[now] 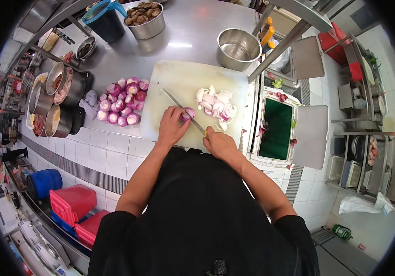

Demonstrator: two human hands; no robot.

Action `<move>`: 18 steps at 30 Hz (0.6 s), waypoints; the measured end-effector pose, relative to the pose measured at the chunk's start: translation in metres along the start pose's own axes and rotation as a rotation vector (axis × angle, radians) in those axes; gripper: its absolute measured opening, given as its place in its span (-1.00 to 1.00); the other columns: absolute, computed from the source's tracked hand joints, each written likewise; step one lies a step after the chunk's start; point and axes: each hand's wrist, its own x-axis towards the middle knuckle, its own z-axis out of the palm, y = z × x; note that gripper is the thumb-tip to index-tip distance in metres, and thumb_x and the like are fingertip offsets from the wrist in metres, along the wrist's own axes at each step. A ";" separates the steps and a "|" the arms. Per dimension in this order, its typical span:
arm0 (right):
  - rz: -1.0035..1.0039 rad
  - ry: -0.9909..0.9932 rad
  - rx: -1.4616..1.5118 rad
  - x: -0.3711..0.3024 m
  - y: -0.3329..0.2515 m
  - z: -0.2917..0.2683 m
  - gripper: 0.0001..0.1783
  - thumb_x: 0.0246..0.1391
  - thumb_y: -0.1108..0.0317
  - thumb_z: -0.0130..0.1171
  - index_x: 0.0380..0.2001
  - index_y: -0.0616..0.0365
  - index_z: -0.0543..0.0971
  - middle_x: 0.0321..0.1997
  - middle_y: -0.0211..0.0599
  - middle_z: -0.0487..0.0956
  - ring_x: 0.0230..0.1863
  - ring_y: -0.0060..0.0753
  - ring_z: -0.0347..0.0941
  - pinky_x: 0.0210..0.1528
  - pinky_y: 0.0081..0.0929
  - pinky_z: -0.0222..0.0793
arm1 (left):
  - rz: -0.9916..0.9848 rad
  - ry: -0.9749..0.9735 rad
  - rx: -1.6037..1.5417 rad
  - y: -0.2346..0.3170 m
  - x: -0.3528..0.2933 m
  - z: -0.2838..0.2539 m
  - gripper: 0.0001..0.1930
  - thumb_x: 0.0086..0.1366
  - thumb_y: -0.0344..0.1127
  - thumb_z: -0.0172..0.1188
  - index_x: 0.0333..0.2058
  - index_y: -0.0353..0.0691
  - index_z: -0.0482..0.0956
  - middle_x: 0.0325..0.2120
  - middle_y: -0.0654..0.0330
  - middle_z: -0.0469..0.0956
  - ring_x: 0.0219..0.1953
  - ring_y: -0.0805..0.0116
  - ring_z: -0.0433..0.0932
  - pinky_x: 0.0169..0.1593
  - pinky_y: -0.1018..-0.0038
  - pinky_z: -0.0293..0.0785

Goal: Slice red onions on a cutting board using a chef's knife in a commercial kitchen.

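On a white cutting board (174,76) a kitchen knife (175,100) slants across a piece of red onion (187,114). My right hand (220,143) is closed round the knife's handle. With its fingertips, my left hand (172,126) grips the onion from the left, close beside the blade. Sliced onion (216,105) lies in a loose heap on the right half of the board. Left of the board, a pile of peeled red onions (123,101) rests on the steel table.
An empty steel pot (238,48) stands behind the board. Farther back are a pot of brown pieces (144,20) and a dark jug with a blue lid (104,23). Steel containers of food (55,120) crowd the left. An open bin (275,131) is at the right.
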 end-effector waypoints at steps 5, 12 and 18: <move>0.014 0.017 -0.014 0.003 0.001 0.005 -0.68 0.35 0.18 0.06 -0.09 0.26 0.42 -0.38 0.13 0.68 -0.28 0.25 0.67 -0.18 0.14 0.54 | 0.021 0.032 -0.016 0.001 0.001 0.006 -0.65 0.13 -0.35 0.44 -0.12 -0.21 0.55 -0.12 0.04 0.51 -0.03 -0.03 0.53 0.04 0.15 0.51; -0.035 0.035 -0.068 -0.011 0.010 0.009 -0.67 0.35 0.16 0.05 -0.10 0.25 0.41 -0.40 0.13 0.68 -0.31 0.29 0.64 -0.21 0.18 0.52 | -0.103 0.135 0.032 -0.042 0.015 -0.011 -0.67 0.15 -0.35 0.41 -0.12 -0.21 0.55 -0.09 0.02 0.50 -0.01 -0.03 0.53 0.06 0.13 0.51; 0.089 0.066 0.114 -0.049 0.011 -0.020 -0.59 0.36 0.05 0.08 -0.05 0.21 0.40 -0.40 0.21 0.66 -0.29 0.37 0.61 -0.21 0.19 0.46 | 0.108 0.141 0.047 -0.007 0.036 -0.014 -0.61 0.24 -0.24 0.36 0.03 -0.19 0.61 -0.05 -0.02 0.51 0.00 -0.06 0.52 0.10 0.11 0.48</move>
